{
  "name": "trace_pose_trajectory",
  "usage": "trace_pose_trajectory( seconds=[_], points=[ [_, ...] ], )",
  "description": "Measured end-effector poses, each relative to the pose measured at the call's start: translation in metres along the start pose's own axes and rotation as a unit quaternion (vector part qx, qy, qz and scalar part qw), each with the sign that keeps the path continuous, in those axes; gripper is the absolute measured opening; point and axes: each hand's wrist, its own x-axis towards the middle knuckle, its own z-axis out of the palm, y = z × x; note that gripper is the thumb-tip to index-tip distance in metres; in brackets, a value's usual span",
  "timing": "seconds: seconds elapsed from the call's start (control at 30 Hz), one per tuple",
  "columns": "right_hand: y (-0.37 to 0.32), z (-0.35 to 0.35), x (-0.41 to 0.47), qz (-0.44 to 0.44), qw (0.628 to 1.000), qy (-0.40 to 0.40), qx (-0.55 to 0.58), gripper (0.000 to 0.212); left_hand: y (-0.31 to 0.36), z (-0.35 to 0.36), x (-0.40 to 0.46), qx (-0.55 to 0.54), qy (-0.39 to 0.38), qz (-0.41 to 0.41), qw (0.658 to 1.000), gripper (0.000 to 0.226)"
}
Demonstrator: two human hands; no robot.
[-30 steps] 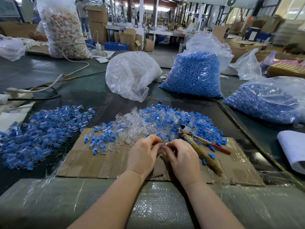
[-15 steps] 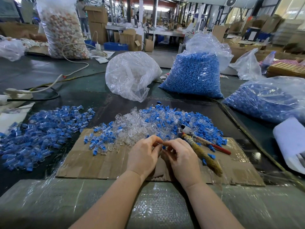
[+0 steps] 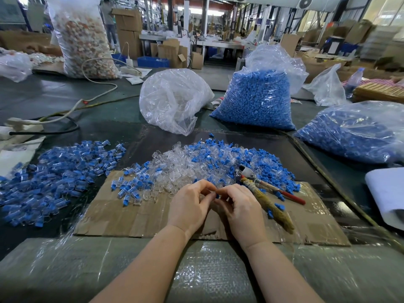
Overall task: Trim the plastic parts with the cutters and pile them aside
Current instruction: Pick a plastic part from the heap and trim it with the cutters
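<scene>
Both hands have crept slightly away from the body since a second ago and now meet nearer the edge of the loose mix, while the white paper sheet (image 3: 387,195) at the right edge has shifted. Fingertips of the left hand (image 3: 189,206) and the right hand (image 3: 241,209) are curled together, pinching one small blue plastic part (image 3: 217,196) between them just above the flat brown cardboard mat (image 3: 122,217).

Just right of the right hand, the cutters with one rag-wrapped handle and one red handle (image 3: 265,194) lie untouched on the mat, their head resting against the central heap of mixed clear and blue plastic parts (image 3: 209,162). Bare cardboard lies to the left of the left hand and along the near edge, where film-covered padding (image 3: 196,274) runs across the front of the bench. Well to the left, off the mat, sits the separate pile of blue-and-clear parts (image 3: 56,171) on the dark green table surface (image 3: 72,99).

Cables (image 3: 65,119) trail across the far left of the table. Behind the heap stand a crumpled clear plastic bag (image 3: 172,99), its contents not discernible, and a tall clear bag full of blue pieces (image 3: 258,99); another bag of blue pieces (image 3: 354,132) slumps at the right. A tall sack of pale and orange pieces (image 3: 83,38) stands far left, with cardboard boxes and workbenches in the hall beyond.
</scene>
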Motion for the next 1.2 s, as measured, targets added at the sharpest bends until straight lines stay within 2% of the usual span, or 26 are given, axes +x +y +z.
trace_pose_trajectory(
  seconds=[0.23, 0.37, 0.43, 0.5, 0.57, 0.63, 0.7, 0.77, 0.87, 1.07, 1.2],
  points=[
    [-0.001, -0.001, 0.000, 0.003, 1.000, -0.016, -0.003, 0.012, -0.002, 0.001, 0.001, 0.000, 0.000, 0.001, 1.000, 0.010],
    [-0.001, -0.005, 0.002, 0.017, 1.000, -0.013, -0.012, 0.025, -0.003, 0.002, 0.001, -0.016, 0.010, -0.004, 1.000, 0.008],
    [0.000, -0.010, 0.004, 0.048, 0.997, 0.027, -0.053, 0.033, -0.003, 0.002, 0.002, -0.030, 0.015, -0.011, 0.999, 0.010],
    [0.004, -0.018, 0.008, 0.129, 0.982, 0.045, -0.130, 0.041, -0.003, 0.003, 0.002, -0.036, 0.019, -0.015, 0.999, 0.014],
    [0.012, -0.030, 0.013, 0.228, 0.944, -0.013, -0.238, 0.051, -0.003, 0.002, 0.001, -0.038, 0.018, -0.016, 0.999, 0.016],
    [0.022, -0.041, 0.019, 0.299, 0.897, -0.109, -0.305, 0.063, -0.002, 0.002, 0.001, -0.046, 0.014, -0.020, 0.999, 0.017],
    [0.031, -0.048, 0.025, 0.336, 0.866, -0.187, -0.318, 0.068, -0.001, 0.001, 0.001, -0.049, 0.013, -0.025, 0.998, 0.018],
    [0.036, -0.051, 0.029, 0.342, 0.855, -0.224, -0.320, 0.063, 0.001, 0.000, 0.001, -0.059, 0.012, -0.031, 0.998, 0.020],
    [0.039, -0.053, 0.032, 0.315, 0.857, -0.232, -0.336, 0.052, 0.003, -0.001, 0.002, -0.078, 0.007, -0.040, 0.996, 0.022],
    [0.043, -0.053, 0.032, 0.311, 0.872, -0.223, -0.306, 0.064, 0.006, -0.003, 0.003, -0.112, 0.004, -0.056, 0.992, 0.025],
    [0.039, -0.055, 0.031, 0.281, 0.892, -0.183, -0.304, 0.044, 0.007, -0.005, 0.004, -0.148, 0.005, -0.075, 0.986, 0.025]
  ],
)
